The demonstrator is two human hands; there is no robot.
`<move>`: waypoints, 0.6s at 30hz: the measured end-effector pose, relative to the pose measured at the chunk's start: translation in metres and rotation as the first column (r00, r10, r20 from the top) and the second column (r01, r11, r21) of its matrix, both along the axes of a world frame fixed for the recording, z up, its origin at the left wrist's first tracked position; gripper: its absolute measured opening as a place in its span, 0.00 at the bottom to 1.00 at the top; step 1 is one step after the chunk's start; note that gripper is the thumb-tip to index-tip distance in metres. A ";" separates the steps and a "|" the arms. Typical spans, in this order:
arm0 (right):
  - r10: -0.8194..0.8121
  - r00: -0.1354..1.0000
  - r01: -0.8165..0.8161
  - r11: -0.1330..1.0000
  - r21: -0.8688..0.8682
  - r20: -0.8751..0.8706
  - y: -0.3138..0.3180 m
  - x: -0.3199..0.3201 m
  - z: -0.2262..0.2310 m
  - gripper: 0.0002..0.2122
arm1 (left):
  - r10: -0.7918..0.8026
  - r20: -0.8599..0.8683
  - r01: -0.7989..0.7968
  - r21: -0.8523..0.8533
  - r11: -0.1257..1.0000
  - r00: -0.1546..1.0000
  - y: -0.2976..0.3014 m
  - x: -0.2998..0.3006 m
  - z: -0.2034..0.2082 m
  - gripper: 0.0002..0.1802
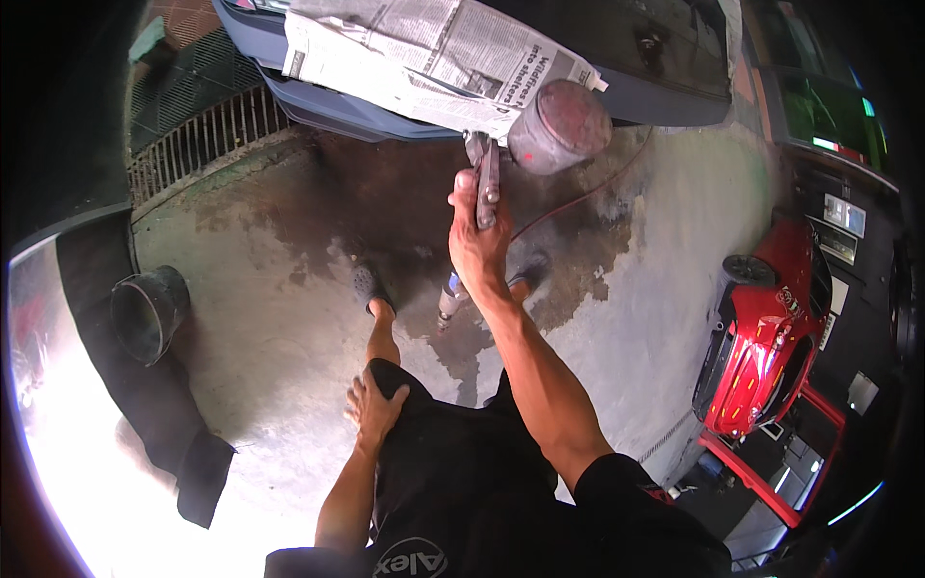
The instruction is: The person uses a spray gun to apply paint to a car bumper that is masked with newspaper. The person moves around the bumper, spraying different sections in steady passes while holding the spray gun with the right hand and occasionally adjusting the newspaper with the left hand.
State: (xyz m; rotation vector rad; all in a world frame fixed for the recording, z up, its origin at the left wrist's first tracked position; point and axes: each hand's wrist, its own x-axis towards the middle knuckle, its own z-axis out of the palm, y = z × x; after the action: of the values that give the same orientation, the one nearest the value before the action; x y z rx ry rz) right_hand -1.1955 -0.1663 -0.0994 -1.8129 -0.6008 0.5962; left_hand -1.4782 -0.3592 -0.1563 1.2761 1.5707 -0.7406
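My right hand (479, 241) is wrapped round the handle of a paint spray gun (488, 188), held out in front of me. Its stained round cup (561, 128) sits to the right of the gun body, and a fitting with a blue band (455, 282) shows below my fist. Just beyond the gun, newspaper sheets (414, 53) cover part of a dark blue-grey car body (337, 111). The gun's front end overlaps the paper's lower edge in view; whether they touch I cannot tell. My left hand (378, 405) rests by my left thigh, fingers apart and holding nothing.
A thin reddish hose (588, 193) trails over the stained concrete floor (289, 337). At the left stands a black bucket (149, 313), near a floor grate (207, 140). A red car (771, 328) is off to the right, beside a red metal frame (752, 477).
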 end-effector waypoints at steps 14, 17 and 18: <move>-0.047 0.994 0.046 0.999 0.021 0.099 0.047 0.013 -0.034 0.20 | -0.006 -0.098 -0.015 -0.210 0.978 0.995 -0.006 0.000 -0.030 0.70; -0.019 0.999 0.018 1.000 0.025 0.033 0.046 0.012 -0.028 0.20 | -0.020 -0.096 -0.002 -0.220 0.976 0.995 -0.006 0.002 -0.031 0.70; -0.014 0.999 0.013 1.000 0.013 0.034 0.045 0.013 -0.029 0.20 | -0.026 -0.096 0.005 -0.219 0.976 0.995 -0.006 0.001 -0.032 0.70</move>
State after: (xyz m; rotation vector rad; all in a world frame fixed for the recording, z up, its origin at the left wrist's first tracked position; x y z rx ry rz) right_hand -1.1827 -0.1213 -0.1283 -1.8172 -0.6133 0.5527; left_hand -1.4769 -0.3647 -0.1878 1.1051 1.5115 -0.9719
